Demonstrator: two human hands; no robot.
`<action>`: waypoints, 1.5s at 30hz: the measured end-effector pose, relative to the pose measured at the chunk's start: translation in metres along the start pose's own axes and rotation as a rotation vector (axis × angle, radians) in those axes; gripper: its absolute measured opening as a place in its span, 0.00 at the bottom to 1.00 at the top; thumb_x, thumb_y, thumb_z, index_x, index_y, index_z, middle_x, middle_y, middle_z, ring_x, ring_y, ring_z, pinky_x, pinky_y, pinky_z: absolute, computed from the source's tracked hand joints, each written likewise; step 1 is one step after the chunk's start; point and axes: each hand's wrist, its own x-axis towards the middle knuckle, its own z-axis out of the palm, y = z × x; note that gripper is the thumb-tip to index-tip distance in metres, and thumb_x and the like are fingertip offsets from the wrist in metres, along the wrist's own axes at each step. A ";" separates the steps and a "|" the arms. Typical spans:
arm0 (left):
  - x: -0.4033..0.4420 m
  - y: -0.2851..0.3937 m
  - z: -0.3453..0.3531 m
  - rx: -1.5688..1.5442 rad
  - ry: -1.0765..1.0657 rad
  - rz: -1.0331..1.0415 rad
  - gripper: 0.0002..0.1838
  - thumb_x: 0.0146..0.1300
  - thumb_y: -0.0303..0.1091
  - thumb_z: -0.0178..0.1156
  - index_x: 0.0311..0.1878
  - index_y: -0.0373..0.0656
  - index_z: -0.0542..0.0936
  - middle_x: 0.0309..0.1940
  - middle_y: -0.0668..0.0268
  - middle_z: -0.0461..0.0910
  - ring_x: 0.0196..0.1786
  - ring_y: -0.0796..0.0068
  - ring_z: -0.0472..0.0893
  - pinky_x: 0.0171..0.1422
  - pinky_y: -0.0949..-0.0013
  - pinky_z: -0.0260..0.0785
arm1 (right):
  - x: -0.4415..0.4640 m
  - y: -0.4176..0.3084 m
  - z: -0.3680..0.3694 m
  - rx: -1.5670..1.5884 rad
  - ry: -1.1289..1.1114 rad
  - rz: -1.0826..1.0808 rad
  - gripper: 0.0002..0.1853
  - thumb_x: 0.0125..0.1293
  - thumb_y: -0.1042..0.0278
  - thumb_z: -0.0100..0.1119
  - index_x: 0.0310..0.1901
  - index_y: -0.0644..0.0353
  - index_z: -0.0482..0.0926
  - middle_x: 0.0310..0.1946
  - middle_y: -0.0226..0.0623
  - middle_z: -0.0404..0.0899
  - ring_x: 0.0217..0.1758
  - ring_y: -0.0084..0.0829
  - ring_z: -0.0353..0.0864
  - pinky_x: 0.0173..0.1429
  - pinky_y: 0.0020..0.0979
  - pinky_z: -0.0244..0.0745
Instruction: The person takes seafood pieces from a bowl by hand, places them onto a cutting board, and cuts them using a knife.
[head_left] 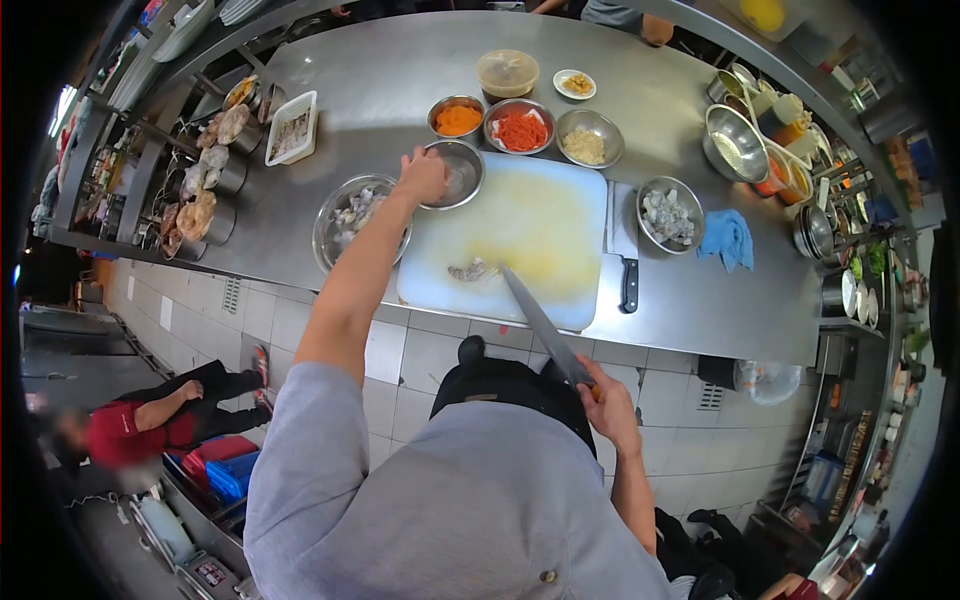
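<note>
Two hands, well apart: your right hand [607,405] grips the knife [540,322], its tip beside the shrimp [466,271] on the cutting board [550,210]; your left hand [425,175], its hold unclear, is at the steel bowl [471,190], probably set at the board's corner for easy reach.

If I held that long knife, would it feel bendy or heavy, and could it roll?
The long knife would probably stay stiff: its metal blade looks straight. It may feel front-heavy, since most of it sticks out past the right hand. Laid down, it likely wouldn't roll, because the blade looks flat.
</note>
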 end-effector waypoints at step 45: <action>-0.208 0.073 0.087 -0.727 0.342 -0.036 0.12 0.57 0.29 0.78 0.45 0.41 0.90 0.47 0.62 0.83 0.58 0.54 0.79 0.65 0.53 0.72 | 0.047 -0.060 0.026 -0.615 0.029 -0.261 0.18 0.75 0.73 0.59 0.64 0.54 0.79 0.46 0.46 0.85 0.45 0.54 0.88 0.45 0.54 0.83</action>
